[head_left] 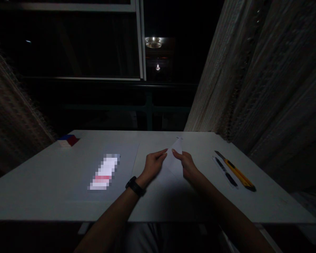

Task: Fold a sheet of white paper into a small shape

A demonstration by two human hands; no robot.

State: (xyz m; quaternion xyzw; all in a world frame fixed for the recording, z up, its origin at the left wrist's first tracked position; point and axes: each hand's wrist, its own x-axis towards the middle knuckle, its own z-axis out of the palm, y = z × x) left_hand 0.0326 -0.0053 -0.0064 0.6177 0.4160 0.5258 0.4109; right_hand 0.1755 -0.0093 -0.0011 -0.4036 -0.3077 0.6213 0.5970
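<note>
A folded sheet of white paper [175, 163] is held between my two hands over the middle of the table, its narrow pointed end facing away from me. Small dark marks show at that tip. My left hand [155, 163], with a black watch [135, 186] on its wrist, pinches the paper's left edge. On the other edge, my right hand [184, 161] grips with the thumb on top and the fingers mostly hidden behind. The lower part of the paper blends into the white table, so its outline there is hard to make out.
On the white table [42, 189], a bright blurred-out phone-like screen [104, 172] rests on a paper sheet [129, 154] at left. A coloured cube [67, 140] sits at the far left. At right lie a black pen [226, 172] and a yellow box cutter [238, 170]. Curtains [213, 70] hang behind.
</note>
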